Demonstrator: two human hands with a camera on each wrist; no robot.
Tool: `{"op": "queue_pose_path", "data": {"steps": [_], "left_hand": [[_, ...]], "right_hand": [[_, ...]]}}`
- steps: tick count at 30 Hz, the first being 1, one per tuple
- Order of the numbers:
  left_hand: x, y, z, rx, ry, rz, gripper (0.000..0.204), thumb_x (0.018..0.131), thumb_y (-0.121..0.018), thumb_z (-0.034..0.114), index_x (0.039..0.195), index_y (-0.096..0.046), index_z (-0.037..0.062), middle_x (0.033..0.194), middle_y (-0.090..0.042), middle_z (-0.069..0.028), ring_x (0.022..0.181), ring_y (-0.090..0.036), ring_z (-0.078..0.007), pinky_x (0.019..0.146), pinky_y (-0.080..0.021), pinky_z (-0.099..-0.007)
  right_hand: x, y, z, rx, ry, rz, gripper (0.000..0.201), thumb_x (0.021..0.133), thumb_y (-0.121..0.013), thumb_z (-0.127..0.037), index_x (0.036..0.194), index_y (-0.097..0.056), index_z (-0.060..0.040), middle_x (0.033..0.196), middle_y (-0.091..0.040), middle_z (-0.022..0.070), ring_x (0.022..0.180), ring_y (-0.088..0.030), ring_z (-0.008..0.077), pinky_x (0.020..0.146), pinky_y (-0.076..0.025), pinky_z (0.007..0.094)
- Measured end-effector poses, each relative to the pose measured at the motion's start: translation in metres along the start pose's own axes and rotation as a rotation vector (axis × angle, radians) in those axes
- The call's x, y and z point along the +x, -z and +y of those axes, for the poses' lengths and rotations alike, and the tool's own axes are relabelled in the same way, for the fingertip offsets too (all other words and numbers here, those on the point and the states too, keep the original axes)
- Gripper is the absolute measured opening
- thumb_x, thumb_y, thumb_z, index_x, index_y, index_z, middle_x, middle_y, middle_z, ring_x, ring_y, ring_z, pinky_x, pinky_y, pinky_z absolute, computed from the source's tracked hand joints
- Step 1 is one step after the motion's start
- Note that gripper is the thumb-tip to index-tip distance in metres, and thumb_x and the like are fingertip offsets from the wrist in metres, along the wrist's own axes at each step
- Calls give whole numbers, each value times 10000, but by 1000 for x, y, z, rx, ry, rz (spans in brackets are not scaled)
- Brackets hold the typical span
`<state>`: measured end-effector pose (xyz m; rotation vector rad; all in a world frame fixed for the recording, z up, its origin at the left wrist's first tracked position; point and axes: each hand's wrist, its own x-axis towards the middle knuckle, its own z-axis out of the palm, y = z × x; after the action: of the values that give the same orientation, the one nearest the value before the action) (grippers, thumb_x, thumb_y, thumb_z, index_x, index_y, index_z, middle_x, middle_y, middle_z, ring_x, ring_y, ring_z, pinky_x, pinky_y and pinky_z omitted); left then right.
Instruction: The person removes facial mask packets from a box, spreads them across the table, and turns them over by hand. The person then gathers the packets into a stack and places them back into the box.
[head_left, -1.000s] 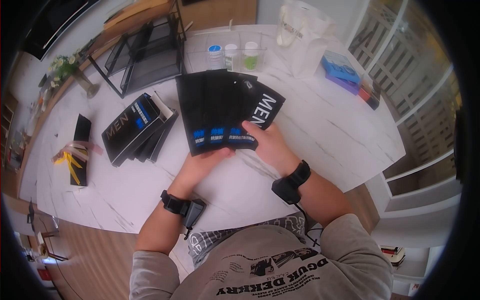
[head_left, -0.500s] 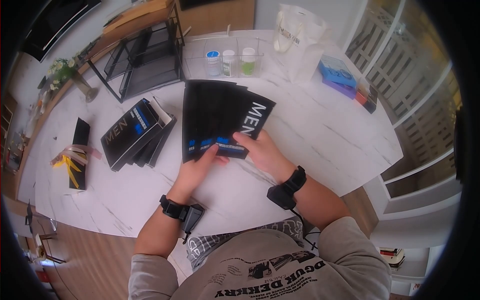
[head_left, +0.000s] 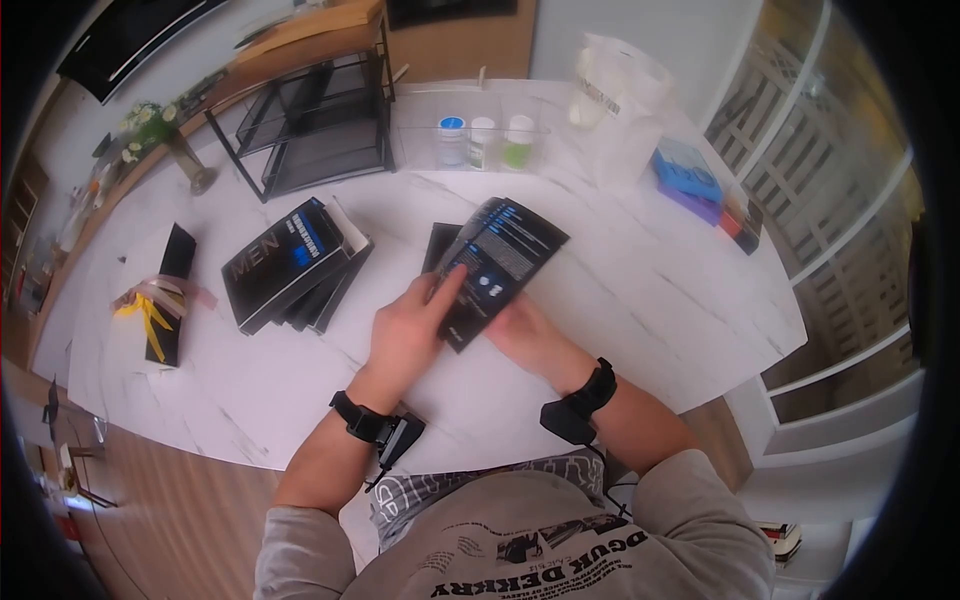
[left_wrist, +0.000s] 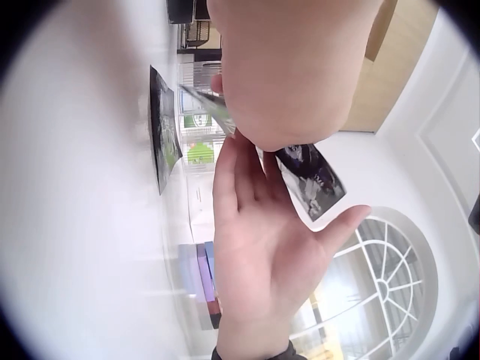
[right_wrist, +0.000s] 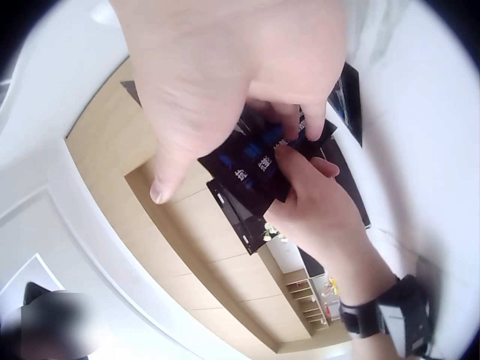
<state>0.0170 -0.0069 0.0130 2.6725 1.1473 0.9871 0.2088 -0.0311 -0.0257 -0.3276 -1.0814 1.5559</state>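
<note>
My left hand (head_left: 403, 335) grips a small sheaf of black printed packets (head_left: 512, 245), thumb side up, with a text-covered back face showing in the head view. In the right wrist view white and blue lettering shows on the packets' other side. My right hand (head_left: 530, 332) lies against their lower right side; in the left wrist view its fingers are straight and the thumb stands apart. Another black packet (head_left: 440, 243) shows partly behind the sheaf, low near the tabletop. A stack of black boxes marked MEN (head_left: 290, 262) is left of my hands.
A black box with ribbons (head_left: 178, 300) stands far left. At the back are a mesh rack (head_left: 325, 150), a clear organizer (head_left: 420, 150) with bottles, and a white paper bag (head_left: 625, 130). Blue and purple boxes (head_left: 687, 172) lie at right on the marble-patterned table (head_left: 660, 310).
The fanned packets have been gathered and turned so a back face shows. My left hand has moved up over them, and the right thumb has come off their front. One packet now sits apart, lower.
</note>
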Motion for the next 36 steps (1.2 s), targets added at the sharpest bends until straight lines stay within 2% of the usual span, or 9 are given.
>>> {"op": "queue_pose_path", "data": {"steps": [2,10,13,14,17,18,21,22,36], "left_hand": [[0,3,7,55,3,-1,785,657,-654,-35,1398,-544,200,1198,-589,-168,902,-673,-308,693,-574,-383],[0,-5,0,-27,-17,-22,831,694,-659,-54,1476,-415,87,1394,-419,-240,1181,-534,-373,990,-476,-397],[-2,-14,-11,-265,127,223,817,783,-640,-42,1516,-282,7,1444,-375,-247,1288,-455,-352,1055,-411,-383],[-3,-11,-11,-368,211,190,756,889,-621,12,1530,-220,-3,1422,-429,-214,1251,-504,-294,1055,-412,-360],[4,-5,-10,-1208,562,2,589,943,-624,79,1451,-349,-34,1327,-550,-171,1184,-565,-281,1011,-445,-348],[-1,-13,-27,-1218,522,-100,483,972,-622,132,1392,-446,-26,1246,-619,-121,1104,-615,-226,939,-508,-335],[-3,1,-20,-1406,752,-376,347,977,-608,112,1297,-535,0,1204,-659,-117,1045,-671,-217,833,-598,-378],[-4,-2,-21,-1429,734,-379,299,980,-604,113,1258,-570,7,1167,-679,-123,970,-701,-220,739,-637,-380],[-1,-1,-15,-1482,812,-289,282,1002,-528,53,1273,-568,-10,1183,-668,-149,1001,-692,-262,784,-634,-423]], "right_hand": [[2,-15,-13,236,-118,162,466,1007,-572,-173,1418,-410,-25,1375,-518,81,1278,-511,182,1057,-438,353],[5,8,-36,-187,-91,321,363,961,-576,-55,1318,-543,3,1242,-639,66,1147,-608,167,967,-501,326],[6,26,-47,-159,-173,295,398,942,-599,-42,1332,-535,6,1268,-629,76,1150,-604,187,983,-497,341],[4,27,-52,-126,-255,324,427,930,-608,-29,1347,-526,8,1288,-619,90,1164,-600,207,1002,-490,358],[1,26,-62,-87,-346,168,443,927,-618,-32,1357,-518,9,1306,-610,100,1177,-594,219,1010,-487,374],[-1,26,-59,-105,-365,149,446,928,-619,-33,1359,-515,10,1306,-609,101,1181,-592,219,1013,-484,375],[1,28,-53,-134,-393,108,451,930,-620,-33,1363,-508,17,1306,-608,103,1188,-585,219,1023,-474,374],[2,28,-50,-120,-393,110,451,930,-620,-31,1363,-507,19,1304,-608,104,1188,-584,219,1026,-471,373],[10,25,-43,-171,-241,294,374,962,-612,-49,1325,-541,4,1290,-612,82,1158,-596,194,1002,-487,351]]}}
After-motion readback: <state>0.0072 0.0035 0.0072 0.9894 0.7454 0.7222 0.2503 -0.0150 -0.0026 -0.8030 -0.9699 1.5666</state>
